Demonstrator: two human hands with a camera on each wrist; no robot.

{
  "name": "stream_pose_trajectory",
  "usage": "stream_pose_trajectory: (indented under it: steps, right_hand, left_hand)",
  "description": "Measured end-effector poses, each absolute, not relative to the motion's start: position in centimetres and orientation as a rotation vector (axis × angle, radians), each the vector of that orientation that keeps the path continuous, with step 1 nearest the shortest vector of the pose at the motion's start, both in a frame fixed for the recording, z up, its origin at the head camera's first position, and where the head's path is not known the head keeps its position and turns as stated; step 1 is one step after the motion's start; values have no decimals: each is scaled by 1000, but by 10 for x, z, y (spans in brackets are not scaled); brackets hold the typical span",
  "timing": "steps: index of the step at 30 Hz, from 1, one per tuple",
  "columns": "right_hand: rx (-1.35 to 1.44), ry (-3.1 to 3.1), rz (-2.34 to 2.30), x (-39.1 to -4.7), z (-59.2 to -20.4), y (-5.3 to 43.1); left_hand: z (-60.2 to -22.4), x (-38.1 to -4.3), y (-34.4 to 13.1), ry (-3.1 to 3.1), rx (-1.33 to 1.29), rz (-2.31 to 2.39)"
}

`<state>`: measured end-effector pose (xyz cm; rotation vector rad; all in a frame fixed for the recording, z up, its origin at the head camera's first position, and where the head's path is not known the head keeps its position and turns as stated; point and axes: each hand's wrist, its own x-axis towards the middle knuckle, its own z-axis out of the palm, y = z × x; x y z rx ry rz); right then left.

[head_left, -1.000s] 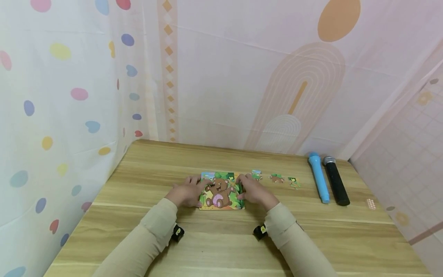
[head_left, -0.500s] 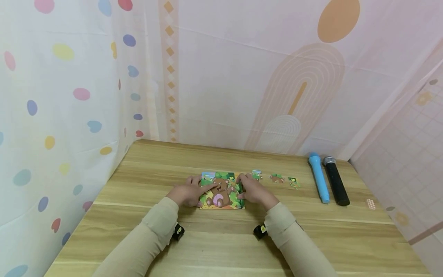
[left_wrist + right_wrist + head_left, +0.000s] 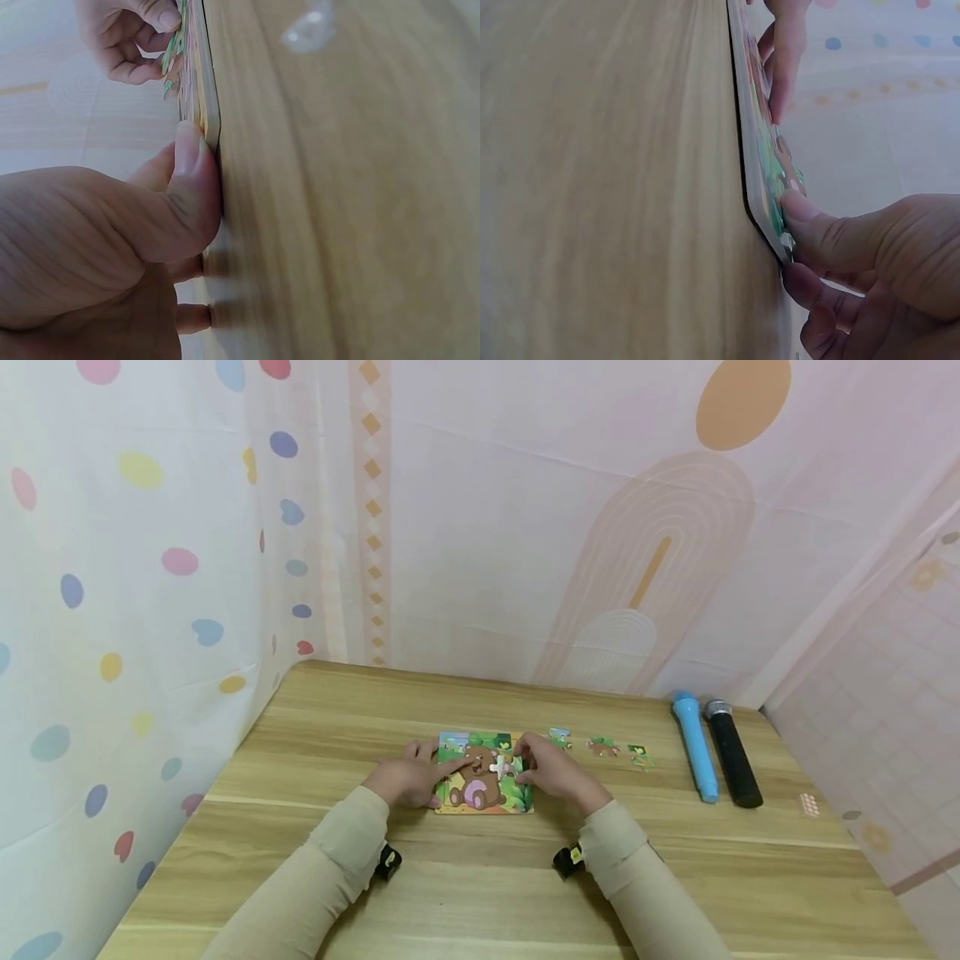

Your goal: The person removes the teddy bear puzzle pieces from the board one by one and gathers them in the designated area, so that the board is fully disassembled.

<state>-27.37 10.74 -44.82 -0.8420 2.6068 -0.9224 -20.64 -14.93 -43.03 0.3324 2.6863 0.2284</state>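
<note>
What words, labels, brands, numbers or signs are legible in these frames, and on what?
None readable.
Black left wrist device: small yellowish mark, too small to read.
Black right wrist device: small yellow mark, too small to read.
Bear puzzle: picture print, no readable text.
Blue microphone, black microphone: no readable text.

You wore creased, long beige fabric sleeves [image 3: 300, 889] with broad cuffs [image 3: 613, 839]; at your wrists sat 2 small, black, blocky devices [image 3: 564, 864], each showing a small yellow mark [image 3: 577, 854].
</note>
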Motion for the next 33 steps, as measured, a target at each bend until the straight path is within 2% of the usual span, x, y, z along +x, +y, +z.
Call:
stream_pose_trajectory:
  steps: [18,27,33]
  right_hand:
    - [-972,2654,-826,-269,-447,108]
    - [-952,2671,-805,-269,-447,107]
    - [-1079,2682,-650,-268,-446,109]
  left_hand:
    - [-431,-209,-151,2662,325,240]
    - [-433,-210,-151,2667,344,219]
    - [-432,-209,-151,2664,357,216]
